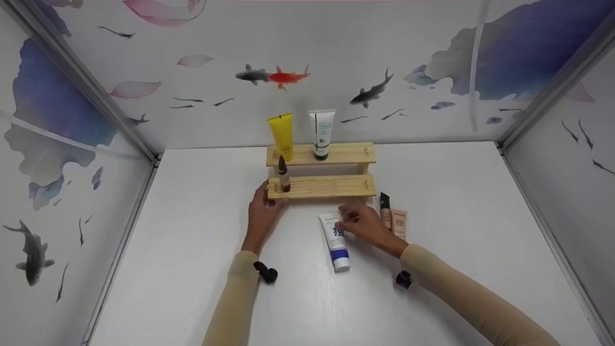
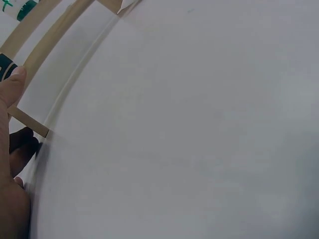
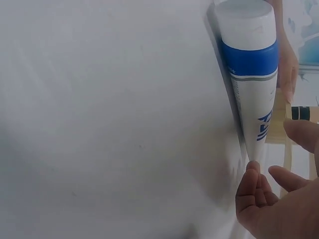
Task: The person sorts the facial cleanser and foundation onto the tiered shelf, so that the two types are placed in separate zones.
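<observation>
A two-tier wooden rack stands at the back of the table. My left hand grips the left end of its lower board, thumb at the front edge and fingers at the end of the board. A white squeeze tube with a blue band lies on the table before the rack, cap towards me. My right hand is at the tube's flat end; curled fingertips reach that end, while the thumb stays apart from it. A dark-capped cosmetic bottle stands on the lower board's left end.
On the upper board stand a yellow tube and a white tube with a green cap. Right of my right hand lie a black-capped tube and a beige BB tube. Painted panels wall the table.
</observation>
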The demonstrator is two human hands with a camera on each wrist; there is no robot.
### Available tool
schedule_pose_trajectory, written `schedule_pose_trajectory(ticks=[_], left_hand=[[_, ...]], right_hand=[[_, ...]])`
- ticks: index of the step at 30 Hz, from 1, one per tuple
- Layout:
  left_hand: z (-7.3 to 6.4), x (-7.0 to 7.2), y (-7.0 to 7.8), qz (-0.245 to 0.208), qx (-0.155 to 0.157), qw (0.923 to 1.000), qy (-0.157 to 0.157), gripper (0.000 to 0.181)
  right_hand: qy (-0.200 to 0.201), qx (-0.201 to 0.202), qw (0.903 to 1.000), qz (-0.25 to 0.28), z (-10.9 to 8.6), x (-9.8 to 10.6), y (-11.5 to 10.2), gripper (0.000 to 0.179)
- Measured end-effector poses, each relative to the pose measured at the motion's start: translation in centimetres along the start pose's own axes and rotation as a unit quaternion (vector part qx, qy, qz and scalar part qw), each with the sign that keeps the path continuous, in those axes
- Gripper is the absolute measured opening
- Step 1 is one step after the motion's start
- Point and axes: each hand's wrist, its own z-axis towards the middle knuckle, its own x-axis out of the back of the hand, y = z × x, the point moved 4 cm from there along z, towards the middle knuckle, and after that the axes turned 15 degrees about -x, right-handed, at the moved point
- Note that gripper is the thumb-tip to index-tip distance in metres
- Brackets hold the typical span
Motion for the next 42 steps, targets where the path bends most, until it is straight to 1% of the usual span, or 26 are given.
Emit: schedule_pose_trajectory(ticks=[3, 8, 15, 19, 23, 26, 30, 32, 38, 42], left_hand=[[0.1, 0.0, 0.1, -0.001, -0.001, 1.0, -0.001, 0.086], [0.1, 0.0, 0.2, 0.002, -0.004, 1.0, -0.003, 0.087], [0.3, 0.1, 0.1, 0.006, -0.012, 0.9999, -0.005, 0.086], [0.4, 0.1, 0.2, 0.009, -0.014, 0.9999, -0.001, 0.087], [0.5, 0.0, 0.2, 0.017, -0.007, 0.9998, 0.003, 0.088], [0.4, -0.1, 0.1, 0.02, 0.0, 0.9998, 0.002, 0.087], [0.4, -0.1, 0.2, 0.021, -0.001, 0.9998, 0.002, 0.088], [0.3, -0.1, 0.2, 0.017, 0.0, 0.9999, 0.002, 0.088], [0.2, -0.1, 0.1, 0.005, 0.003, 1.0, 0.001, 0.088], [0.1, -0.1, 0.0, 0.005, 0.005, 1.0, 0.002, 0.089]], right_hand=[[-0.009, 0.001, 1.0, 0.0, 0.1, -0.1, 0.1, 0.054], [-0.021, -0.01, 0.9997, -0.002, 0.3, -0.1, 0.3, 0.059], [-0.039, -0.01, 0.9992, -0.003, 0.9, 0.2, 0.3, 0.063], [-0.055, 0.005, 0.9984, -0.012, 1.3, 0.4, 0.2, 0.064], [-0.069, 0.022, 0.9972, -0.018, 1.5, 0.5, 0.0, 0.063], [-0.077, 0.028, 0.9963, -0.026, 1.7, 0.4, 0.0, 0.065], [-0.084, 0.033, 0.9952, -0.039, 1.8, 0.5, 0.1, 0.066], [-0.088, 0.029, 0.9947, -0.044, 1.9, 0.5, 0.1, 0.066], [-0.094, 0.033, 0.9921, -0.077, 2.2, 0.5, -0.1, 0.065], [-0.104, 0.018, 0.9902, -0.091, 2.2, 0.5, -0.4, 0.066]])
